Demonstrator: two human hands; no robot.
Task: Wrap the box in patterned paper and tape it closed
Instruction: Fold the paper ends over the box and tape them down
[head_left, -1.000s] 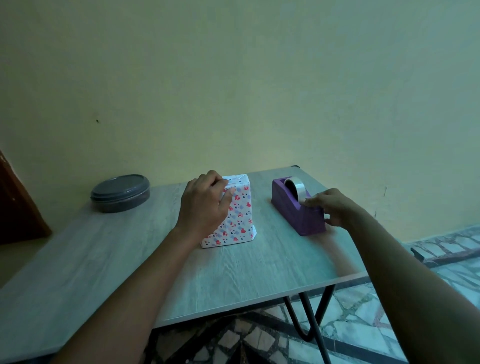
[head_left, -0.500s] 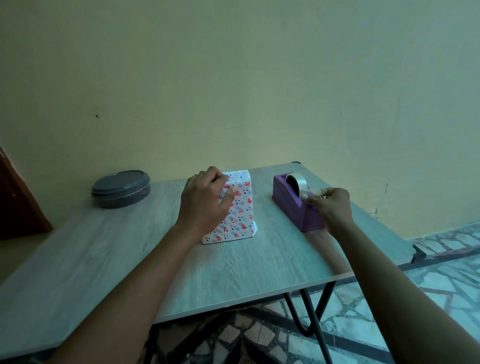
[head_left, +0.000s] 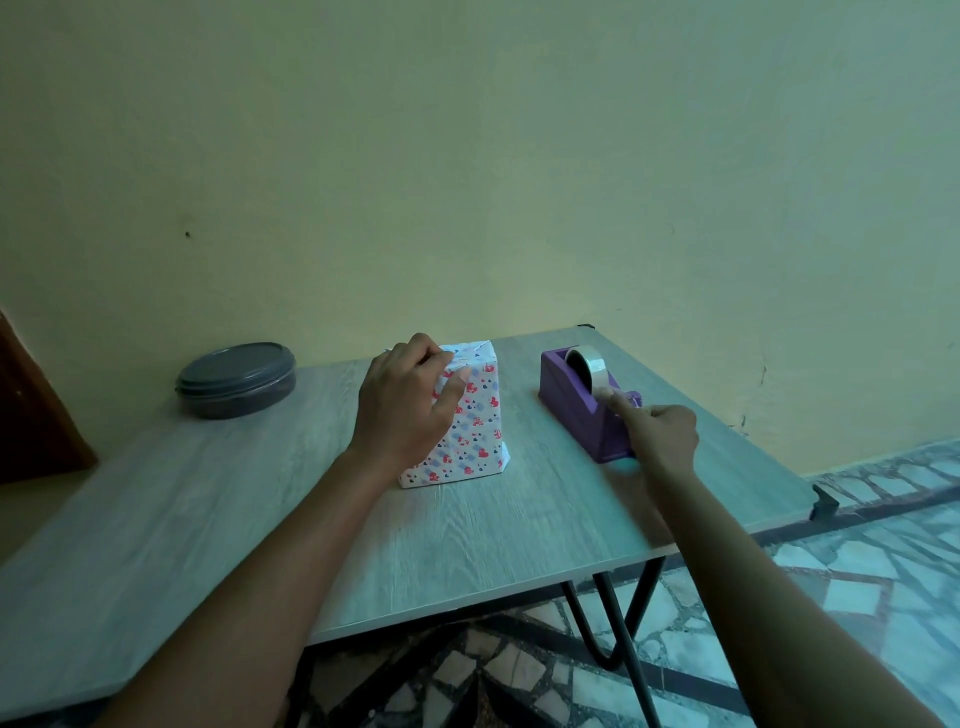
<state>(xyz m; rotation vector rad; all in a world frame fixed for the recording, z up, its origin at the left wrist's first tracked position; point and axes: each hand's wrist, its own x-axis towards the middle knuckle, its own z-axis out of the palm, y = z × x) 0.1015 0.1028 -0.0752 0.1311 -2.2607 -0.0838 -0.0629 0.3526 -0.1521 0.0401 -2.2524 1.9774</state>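
You will find no legible text, label, brand or number here; the wrapped box (head_left: 470, 421) carries only printed hearts; the tape dispenser (head_left: 587, 405) bears no readable marking.

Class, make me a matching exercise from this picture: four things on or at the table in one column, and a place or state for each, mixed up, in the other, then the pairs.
Things:
1. wrapped box
2. tape dispenser
3. round lidded container
4. right hand

Places or states:
A. far left of the table
B. purple, holding a tape roll
C. held at its top by the left hand
D. reaching with a finger to the dispenser's near end

Pairs: 1-C, 2-B, 3-A, 4-D
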